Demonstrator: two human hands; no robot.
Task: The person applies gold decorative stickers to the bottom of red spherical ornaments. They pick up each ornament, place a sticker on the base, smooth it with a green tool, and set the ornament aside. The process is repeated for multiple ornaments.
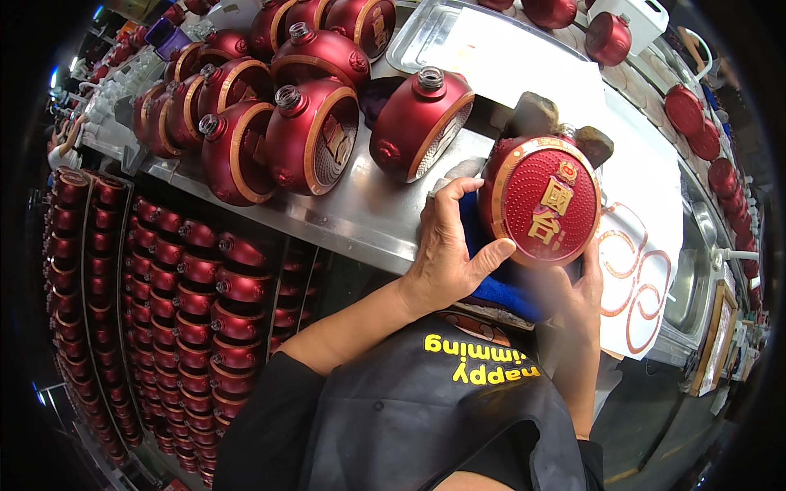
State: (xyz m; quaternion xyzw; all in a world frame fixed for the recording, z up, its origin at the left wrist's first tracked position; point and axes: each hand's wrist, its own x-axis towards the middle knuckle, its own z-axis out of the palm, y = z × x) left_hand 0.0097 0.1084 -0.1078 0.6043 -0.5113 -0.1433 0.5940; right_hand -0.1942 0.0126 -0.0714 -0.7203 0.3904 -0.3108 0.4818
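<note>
A round, flat-faced red bottle (532, 184) with raised gold characters and a copper-coloured rim band lies tilted before me, its face toward me. At its left edge my left hand (449, 258) grips it, thumb against the lower rim. My right hand (577, 299) holds the lower right side; it is partly blurred, and some fingers are hidden behind the bottle. Under the bottle shows a blue cloth (499, 296). Two dark, stone-like blocks (534, 113) flank its neck. Copper-coloured ring strips (652, 288) lie on white paper to the right.
Several similar red bottles (311, 135) stand on the metal table (352, 221) at left. Racks (176, 303) stacked with red bottles fill the lower left. A metal tray (409, 41) with white sheets sits at the back. On the right is a steel sink (692, 286).
</note>
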